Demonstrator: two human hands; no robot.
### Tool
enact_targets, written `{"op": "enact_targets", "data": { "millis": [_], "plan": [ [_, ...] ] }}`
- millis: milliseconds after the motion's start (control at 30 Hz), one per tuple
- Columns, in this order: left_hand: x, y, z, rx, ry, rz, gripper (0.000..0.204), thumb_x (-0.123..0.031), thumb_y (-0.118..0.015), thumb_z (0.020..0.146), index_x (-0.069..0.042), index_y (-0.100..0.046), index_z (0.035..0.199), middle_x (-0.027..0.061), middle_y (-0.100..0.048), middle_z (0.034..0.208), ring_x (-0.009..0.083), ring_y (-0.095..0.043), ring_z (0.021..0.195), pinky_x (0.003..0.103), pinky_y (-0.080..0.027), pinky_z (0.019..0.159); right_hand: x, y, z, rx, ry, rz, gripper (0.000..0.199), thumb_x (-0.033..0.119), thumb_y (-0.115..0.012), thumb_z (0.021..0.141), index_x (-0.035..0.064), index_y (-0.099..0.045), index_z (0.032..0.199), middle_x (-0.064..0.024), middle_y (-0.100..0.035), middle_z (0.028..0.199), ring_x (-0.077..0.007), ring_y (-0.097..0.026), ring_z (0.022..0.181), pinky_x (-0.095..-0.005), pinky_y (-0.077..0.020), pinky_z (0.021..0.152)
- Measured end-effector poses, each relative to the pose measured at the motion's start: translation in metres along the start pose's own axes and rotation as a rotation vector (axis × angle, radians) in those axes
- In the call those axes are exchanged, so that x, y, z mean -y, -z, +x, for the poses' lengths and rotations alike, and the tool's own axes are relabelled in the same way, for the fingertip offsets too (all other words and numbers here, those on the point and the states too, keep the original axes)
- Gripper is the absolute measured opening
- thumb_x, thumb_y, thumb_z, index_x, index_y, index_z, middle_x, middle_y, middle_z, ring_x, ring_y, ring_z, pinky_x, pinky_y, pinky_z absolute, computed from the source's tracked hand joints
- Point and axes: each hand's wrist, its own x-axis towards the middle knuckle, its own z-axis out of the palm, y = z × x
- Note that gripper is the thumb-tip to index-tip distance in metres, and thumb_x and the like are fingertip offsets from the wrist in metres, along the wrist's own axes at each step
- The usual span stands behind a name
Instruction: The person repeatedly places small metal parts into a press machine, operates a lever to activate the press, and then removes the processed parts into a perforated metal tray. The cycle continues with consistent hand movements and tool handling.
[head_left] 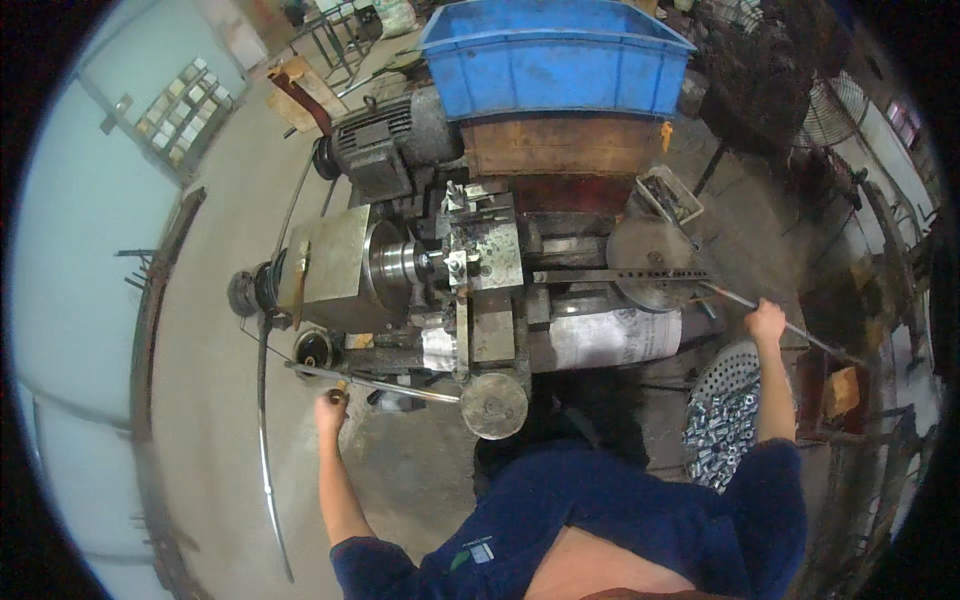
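My right hand [767,320] is closed around a long metal lever rod [735,297] that slants outward from the right side of a lathe-like machine [487,250]. On the left, my left hand [331,410] has its fingers curled around a small brass-coloured piece [340,387], whose exact kind is too small to make out. Just above that hand runs another metal lever bar [405,389], reaching to a round metal disc [494,406]. Between my arms, the machine's shiny chuck [398,262] faces the tool slide. A dark round pot [314,349] stands close beyond my left hand.
A perforated round basket [722,378] of small metal parts sits below my right forearm. Behind the machine, a large blue crate [555,75] rests on a wooden box [560,147]. A motor [395,140] is at the far left, and a large metal disc [655,262] at the right.
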Motion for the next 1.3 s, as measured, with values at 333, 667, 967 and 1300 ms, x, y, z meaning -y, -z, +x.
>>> {"op": "enact_targets", "data": {
  "millis": [333, 667, 967, 1300],
  "plan": [
    [-0.072, -0.017, 0.007, -0.348, 0.116, -0.791, 0.027, -0.021, -0.056, 0.082, 0.005, -0.052, 0.09, 0.0077, -0.056, 0.068, 0.0183, -0.055, 0.046, 0.031, -0.046, 0.04, 0.043, 0.034, -0.15, 0.166, -0.161, 0.28, 0.032, 0.023, -0.06, 0.055, 0.0054, -0.059, 0.082, -0.0194, -0.06, 0.07, -0.0372, -0.058, 0.069, -0.0449, -0.046, 0.063],
    [-0.086, -0.013, 0.006, -0.266, 0.128, -0.76, 0.024, -0.017, -0.053, 0.079, 0.006, -0.048, 0.085, 0.0113, -0.055, 0.064, 0.021, -0.056, 0.044, 0.032, -0.048, 0.035, 0.051, 0.041, -0.161, 0.21, -0.216, 0.328, 0.035, 0.026, -0.06, 0.054, 0.0025, -0.058, 0.08, -0.0222, -0.06, 0.074, -0.0389, -0.058, 0.07, -0.0472, -0.0449, 0.066],
    [-0.086, -0.003, 0.001, -0.183, 0.217, -0.574, 0.03, -0.021, -0.054, 0.08, 0.009, -0.049, 0.08, 0.0142, -0.056, 0.059, 0.0243, -0.056, 0.042, 0.033, -0.048, 0.034, 0.003, 0.017, -0.088, 0.092, -0.05, 0.197, 0.029, 0.028, -0.06, 0.058, 0.0088, -0.06, 0.08, -0.0169, -0.061, 0.073, -0.0355, -0.059, 0.068, -0.0446, -0.046, 0.062],
    [-0.079, -0.01, 0.002, -0.096, 0.187, -0.669, 0.034, -0.031, -0.052, 0.084, 0.001, -0.046, 0.094, 0.0092, -0.056, 0.066, 0.0208, -0.058, 0.048, 0.028, -0.047, 0.036, -0.007, -0.036, 0.051, -0.191, 0.03, 0.008, 0.043, 0.016, -0.059, 0.059, 0.0048, -0.058, 0.1, -0.0136, -0.058, 0.096, -0.0299, -0.053, 0.094, -0.0409, -0.0385, 0.086]
  ]
}}
